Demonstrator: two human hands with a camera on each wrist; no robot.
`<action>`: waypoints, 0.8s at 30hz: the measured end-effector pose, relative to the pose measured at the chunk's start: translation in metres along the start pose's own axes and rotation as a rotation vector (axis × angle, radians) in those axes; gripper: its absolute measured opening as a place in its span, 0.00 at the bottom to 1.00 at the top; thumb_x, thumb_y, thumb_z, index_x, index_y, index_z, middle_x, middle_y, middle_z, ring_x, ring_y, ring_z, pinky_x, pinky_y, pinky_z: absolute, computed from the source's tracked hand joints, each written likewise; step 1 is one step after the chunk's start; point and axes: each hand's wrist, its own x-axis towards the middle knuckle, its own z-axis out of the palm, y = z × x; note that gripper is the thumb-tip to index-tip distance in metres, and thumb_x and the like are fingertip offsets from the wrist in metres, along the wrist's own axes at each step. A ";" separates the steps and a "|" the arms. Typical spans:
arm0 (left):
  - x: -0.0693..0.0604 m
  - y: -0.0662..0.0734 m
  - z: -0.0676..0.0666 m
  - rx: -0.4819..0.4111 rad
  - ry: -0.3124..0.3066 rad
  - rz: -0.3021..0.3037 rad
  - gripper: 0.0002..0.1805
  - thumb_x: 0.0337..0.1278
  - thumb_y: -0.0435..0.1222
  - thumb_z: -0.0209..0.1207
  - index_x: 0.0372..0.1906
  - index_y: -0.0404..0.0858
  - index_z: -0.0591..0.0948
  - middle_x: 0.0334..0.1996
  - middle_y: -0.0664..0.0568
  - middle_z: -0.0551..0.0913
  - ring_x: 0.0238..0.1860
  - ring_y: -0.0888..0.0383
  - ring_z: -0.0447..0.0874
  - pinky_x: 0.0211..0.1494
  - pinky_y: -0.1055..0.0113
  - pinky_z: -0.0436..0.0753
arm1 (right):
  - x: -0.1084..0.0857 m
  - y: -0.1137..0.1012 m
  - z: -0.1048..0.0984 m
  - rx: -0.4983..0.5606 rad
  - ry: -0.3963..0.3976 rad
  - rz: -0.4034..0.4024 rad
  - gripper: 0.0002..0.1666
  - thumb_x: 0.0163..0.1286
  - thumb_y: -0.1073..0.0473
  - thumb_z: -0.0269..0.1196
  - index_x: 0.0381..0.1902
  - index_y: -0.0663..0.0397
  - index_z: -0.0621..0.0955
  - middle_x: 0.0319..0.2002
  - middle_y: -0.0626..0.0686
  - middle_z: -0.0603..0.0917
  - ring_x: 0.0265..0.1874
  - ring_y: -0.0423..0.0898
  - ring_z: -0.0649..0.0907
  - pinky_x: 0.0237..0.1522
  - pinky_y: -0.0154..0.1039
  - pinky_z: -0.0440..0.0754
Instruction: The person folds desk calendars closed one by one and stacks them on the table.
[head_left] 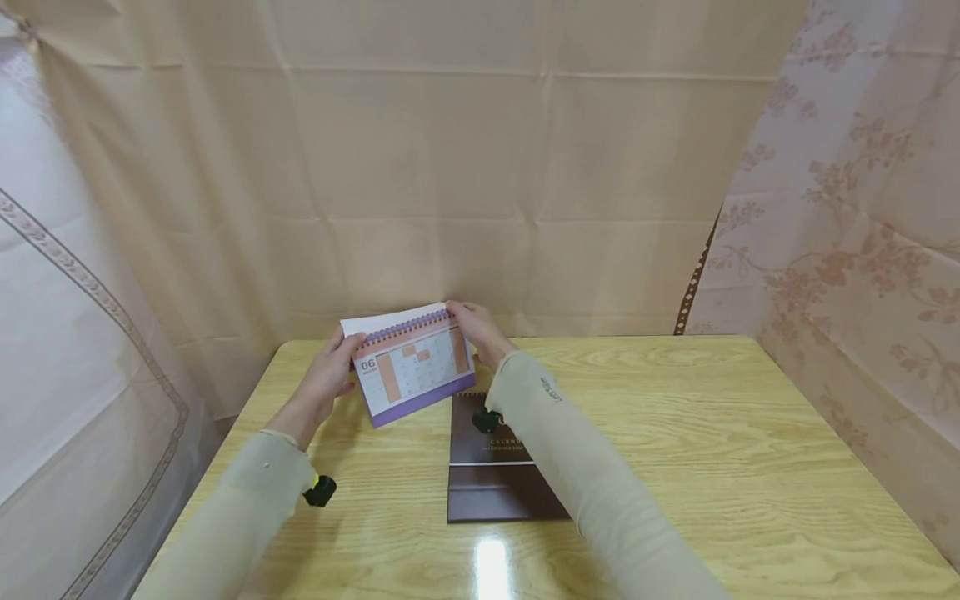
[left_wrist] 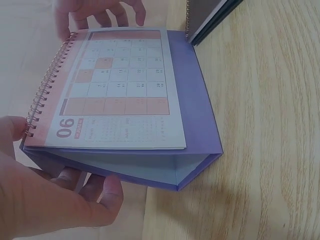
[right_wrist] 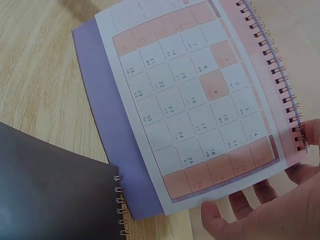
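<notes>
Wood-grained table (head_left: 712,450) below, both hands (head_left: 324,379) (head_left: 482,335) (arms (head_left: 247,500) outstretched) grip the purple-based calendar (head_left: 416,367) by its ends.

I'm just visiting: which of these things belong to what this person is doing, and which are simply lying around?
In use:
- purple calendar, showing 06
- left hand and right hand, gripping its two ends

Apparently just there:
- dark calendar, on the table, in neither hand
- beige cloth, hanging behind
</notes>
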 end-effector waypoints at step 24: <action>-0.001 0.011 0.001 -0.212 0.113 -0.084 0.56 0.72 0.45 0.60 0.80 0.46 0.27 0.76 0.41 0.63 0.72 0.48 0.65 0.72 0.52 0.66 | 0.003 -0.005 0.003 -0.011 0.016 -0.053 0.27 0.80 0.46 0.53 0.70 0.50 0.75 0.66 0.53 0.76 0.66 0.52 0.72 0.68 0.67 0.60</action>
